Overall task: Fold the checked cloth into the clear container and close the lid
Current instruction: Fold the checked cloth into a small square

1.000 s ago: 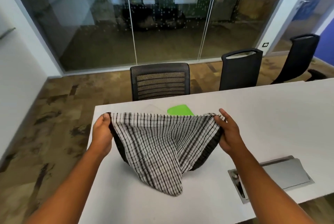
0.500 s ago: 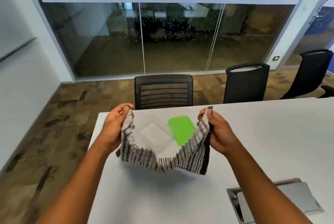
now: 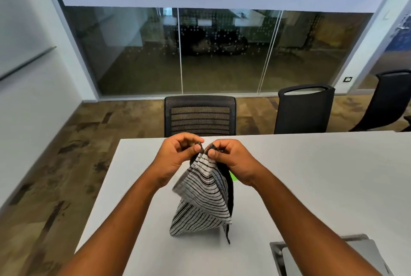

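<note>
Surface (image 3: 311, 175), white and broad, filling the lower half of the frame; glass wall and three dark chairs (image 3: 200, 115) along the upper half, well clear of the work. Metal cable hatch (image 3: 329, 255) set into the lower right corner, also clear.

Checked cloth (image 3: 201, 198) at centre, hanging doubled from its top corners, lower edge looking to brush or just clear the surface, dark trim trailing at the right. Left hand (image 3: 178, 155) and right hand (image 3: 229, 157) side by side at upper centre, knuckles nearly touching, each pinching a top corner between thumb and fingertips.

Judged step: halving the cloth by bringing corners together. Best done by matching the two corners squarely, passing both into one pinch, then running the free hand down the fold to level the hanging edges before laying flat.

Sliver of green (image 3: 233, 177) peeking out just right of the cloth, below the right wrist, likely the lid. Clear container itself hidden, presumably behind the hanging cloth; worth lowering carefully to avoid knocking it.
</note>
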